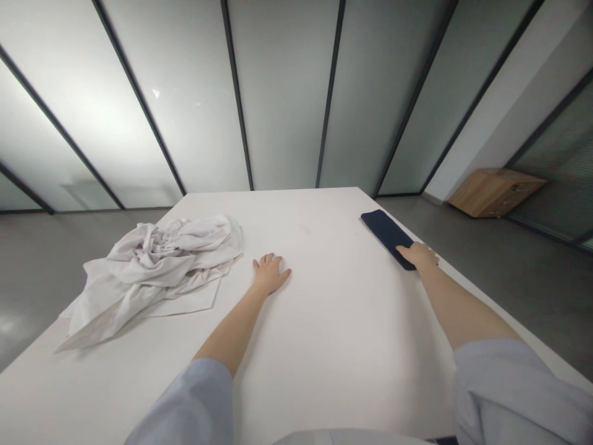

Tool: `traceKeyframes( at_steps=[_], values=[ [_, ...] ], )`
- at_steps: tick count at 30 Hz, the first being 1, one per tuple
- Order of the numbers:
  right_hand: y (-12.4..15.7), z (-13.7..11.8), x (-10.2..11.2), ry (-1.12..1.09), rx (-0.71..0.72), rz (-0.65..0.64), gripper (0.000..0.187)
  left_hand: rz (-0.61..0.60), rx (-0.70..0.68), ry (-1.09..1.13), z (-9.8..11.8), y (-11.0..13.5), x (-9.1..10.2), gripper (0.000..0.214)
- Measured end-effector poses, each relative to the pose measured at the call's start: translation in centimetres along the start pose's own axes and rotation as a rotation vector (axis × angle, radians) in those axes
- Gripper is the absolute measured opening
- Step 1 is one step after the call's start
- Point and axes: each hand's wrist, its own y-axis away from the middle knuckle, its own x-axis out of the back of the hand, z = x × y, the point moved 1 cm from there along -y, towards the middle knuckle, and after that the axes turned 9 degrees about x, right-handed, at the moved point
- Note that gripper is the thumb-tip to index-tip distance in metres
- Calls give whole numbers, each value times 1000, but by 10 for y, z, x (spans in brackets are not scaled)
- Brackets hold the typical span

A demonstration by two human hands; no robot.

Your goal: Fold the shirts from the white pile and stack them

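On the smooth white table [343, 352], palm down with fingers spread wide: left hand [269, 274], near a rumpled, creased heap of soft white cloth [173, 253]. Along the right edge: flat, matte navy-blue rectangular slab [384, 231], near end under right hand [421, 255], thumb on top; outer fingers partly hidden, cannot tell whether gripping.

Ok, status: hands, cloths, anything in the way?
Left hand spread on table. Right hand on dark blue cloth, near right edge. White cloth heaped left, apart from both hands.
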Motion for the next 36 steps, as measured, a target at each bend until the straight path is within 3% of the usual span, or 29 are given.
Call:
traceKeyframes(
  at_steps=[2,5,12,15,17,20,24,30,36],
  values=[
    [3,2,-3,16,2,-22,64,6,6,4,0,-1,0,55],
    [17,-12,-8,69,138,34,57,13,8,7,2,0,1,54],
    [83,-97,-24,26,624,3,44,12,-1,19,4,2,5,58],
    [124,-136,-33,-148,863,-40,44,43,-139,75,7,7,6,73],
    [149,-157,-37,-361,1044,-152,45,43,-270,120,11,11,7,90],
    [172,-173,-39,-672,1215,-240,34,15,-324,135,16,15,7,96],
    [170,-175,-43,-838,1157,-112,23,14,-294,145,16,13,7,65],
    [159,-165,-50,-1008,925,-135,26,-18,-273,275,14,7,13,49],
    [160,-165,-46,-1078,793,-121,27,-34,-194,283,14,7,16,30]
  ],
)
